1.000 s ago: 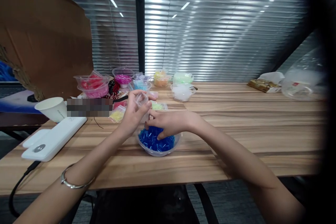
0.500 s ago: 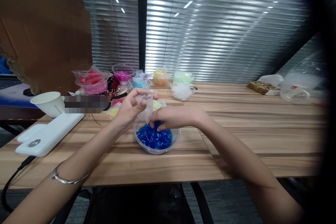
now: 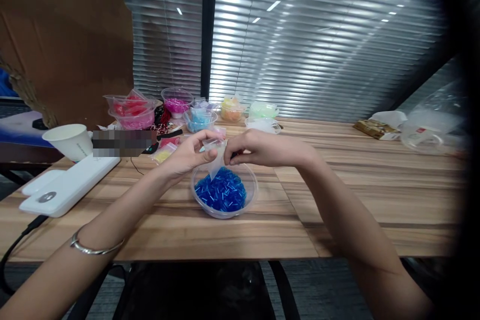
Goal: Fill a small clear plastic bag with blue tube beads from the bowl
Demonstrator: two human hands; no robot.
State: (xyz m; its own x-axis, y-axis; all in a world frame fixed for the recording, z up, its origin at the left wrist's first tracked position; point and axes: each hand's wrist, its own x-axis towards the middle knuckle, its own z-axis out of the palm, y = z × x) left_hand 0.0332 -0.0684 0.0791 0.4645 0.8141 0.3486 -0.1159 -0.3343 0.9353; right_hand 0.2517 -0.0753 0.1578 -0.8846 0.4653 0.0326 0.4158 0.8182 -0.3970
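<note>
A clear round bowl (image 3: 250,195) near the table's front holds a heap of short blue tubes (image 3: 223,191). Above its back left part, my left hand (image 3: 193,154) grips a small clear plastic bag (image 3: 216,160) between thumb and fingers. The bag hangs tilted, its lower corner over the blue tubes. Beside the bag's right side is my right hand (image 3: 252,148), its fingers curled and pressed together at the bag's upper edge. Whatever the right fingertips hold is too small or hidden to tell.
Bowls of red and pink (image 3: 133,112), magenta (image 3: 177,105), light blue (image 3: 199,119), orange (image 3: 232,110) and pale green (image 3: 263,110) pieces stand at the back. A paper cup (image 3: 71,142) and white power bank (image 3: 71,185) lie left. A tissue pack (image 3: 375,127) and plastic bag (image 3: 431,127) lie back right.
My right hand has risen out of the blue tubes to the side of the small bag. My left hand still holds the bag, slightly further right.
</note>
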